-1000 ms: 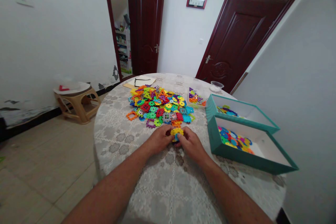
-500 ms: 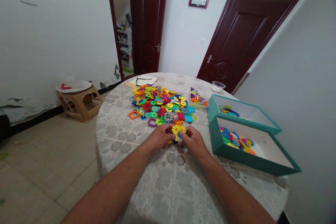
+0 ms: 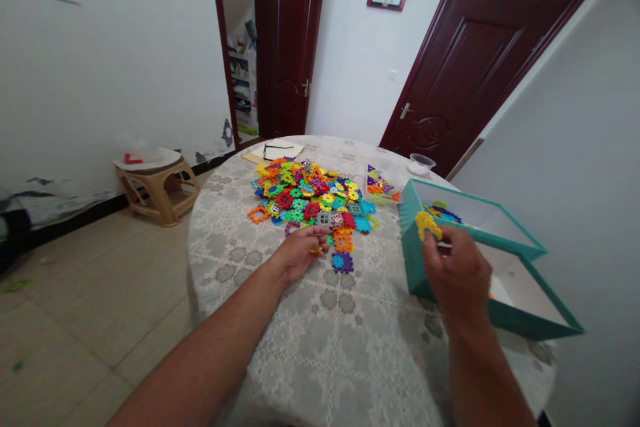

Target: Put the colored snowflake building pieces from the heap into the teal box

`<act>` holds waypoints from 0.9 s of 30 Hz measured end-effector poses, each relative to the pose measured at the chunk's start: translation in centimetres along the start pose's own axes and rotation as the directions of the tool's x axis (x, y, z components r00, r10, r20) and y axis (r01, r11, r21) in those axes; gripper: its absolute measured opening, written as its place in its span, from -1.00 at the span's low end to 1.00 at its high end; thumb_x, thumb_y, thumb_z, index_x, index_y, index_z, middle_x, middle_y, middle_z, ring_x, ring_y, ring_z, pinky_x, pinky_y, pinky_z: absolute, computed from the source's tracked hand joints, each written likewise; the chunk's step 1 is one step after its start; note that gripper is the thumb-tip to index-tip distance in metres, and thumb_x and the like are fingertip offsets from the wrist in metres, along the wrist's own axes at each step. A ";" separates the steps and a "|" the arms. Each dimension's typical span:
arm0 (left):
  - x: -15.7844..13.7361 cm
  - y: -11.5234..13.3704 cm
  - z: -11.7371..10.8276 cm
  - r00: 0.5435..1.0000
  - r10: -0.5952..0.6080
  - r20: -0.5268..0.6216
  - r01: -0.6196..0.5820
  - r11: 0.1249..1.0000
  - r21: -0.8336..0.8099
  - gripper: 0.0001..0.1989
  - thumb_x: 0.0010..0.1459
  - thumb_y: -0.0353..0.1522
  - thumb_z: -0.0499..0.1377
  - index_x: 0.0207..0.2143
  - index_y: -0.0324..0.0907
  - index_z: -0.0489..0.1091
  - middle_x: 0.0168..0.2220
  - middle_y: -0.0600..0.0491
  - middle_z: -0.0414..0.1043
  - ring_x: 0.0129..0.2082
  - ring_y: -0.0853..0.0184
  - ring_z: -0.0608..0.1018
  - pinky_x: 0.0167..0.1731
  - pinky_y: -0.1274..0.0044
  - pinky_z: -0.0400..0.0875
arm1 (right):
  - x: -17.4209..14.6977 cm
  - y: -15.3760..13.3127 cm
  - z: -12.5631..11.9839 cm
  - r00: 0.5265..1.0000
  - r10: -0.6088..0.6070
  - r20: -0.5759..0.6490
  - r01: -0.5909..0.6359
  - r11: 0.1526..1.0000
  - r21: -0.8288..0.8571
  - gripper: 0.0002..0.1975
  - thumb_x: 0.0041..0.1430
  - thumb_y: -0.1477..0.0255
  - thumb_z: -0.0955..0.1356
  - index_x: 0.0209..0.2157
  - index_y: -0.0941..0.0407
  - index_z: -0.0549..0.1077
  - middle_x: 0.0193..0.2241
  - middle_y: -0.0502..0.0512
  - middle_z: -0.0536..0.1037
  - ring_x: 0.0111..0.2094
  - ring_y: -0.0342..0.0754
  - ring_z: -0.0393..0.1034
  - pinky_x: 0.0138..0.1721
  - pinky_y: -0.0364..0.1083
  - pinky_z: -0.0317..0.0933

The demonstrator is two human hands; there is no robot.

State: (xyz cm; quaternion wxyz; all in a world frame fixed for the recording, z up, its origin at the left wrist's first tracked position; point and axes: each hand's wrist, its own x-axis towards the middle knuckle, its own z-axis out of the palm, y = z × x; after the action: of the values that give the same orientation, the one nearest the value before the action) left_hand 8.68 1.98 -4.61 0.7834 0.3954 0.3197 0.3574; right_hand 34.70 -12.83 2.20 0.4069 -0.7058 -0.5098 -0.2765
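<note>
My right hand (image 3: 459,270) is closed on a yellow flower-shaped plastic piece (image 3: 429,225), held up over the near wall of the front teal box (image 3: 530,327). My left hand (image 3: 300,252) rests on the table at the near edge of the pile, its fingers curled round a small yellow piece (image 3: 317,251) that is mostly hidden. Just right of that hand lie a purple square piece with a blue disc (image 3: 343,262) and an orange square piece (image 3: 343,240). The heap of colourful interlocking plastic pieces (image 3: 310,197) spreads beyond both.
A second teal box (image 3: 500,213) with pieces in it stands behind the front one. Farther back are a clear tray of small pieces (image 3: 381,185) and a clear bowl (image 3: 421,163). Glasses (image 3: 279,147) lie on paper at the far left. A stool (image 3: 160,190) stands beside the table.
My right hand has moved right from the table centre to the front box, carrying the yellow flower-shaped piece. My left hand stays near the pile, and the purple and orange pieces are now uncovered.
</note>
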 end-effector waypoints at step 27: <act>-1.2 0.2 0.9 0.965 -0.042 0.258 -0.031 0.962 0.272 -0.44 -0.05 -0.31 0.48 0.06 -0.16 0.56 0.06 -0.15 0.58 -0.01 0.17 0.61 -0.02 0.39 0.47 | -6.4 -8.3 6.3 0.699 -0.356 0.621 0.117 0.913 0.391 -0.74 0.43 0.46 0.28 0.00 -0.05 0.54 0.00 0.12 0.54 0.04 0.04 0.43 0.07 -0.03 0.34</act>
State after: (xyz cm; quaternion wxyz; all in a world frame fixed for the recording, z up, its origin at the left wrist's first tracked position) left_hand 8.67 0.81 -3.75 0.7575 0.5426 0.2610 0.2523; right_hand 24.59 -9.35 -3.75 0.2617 -0.6085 -0.7482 0.0374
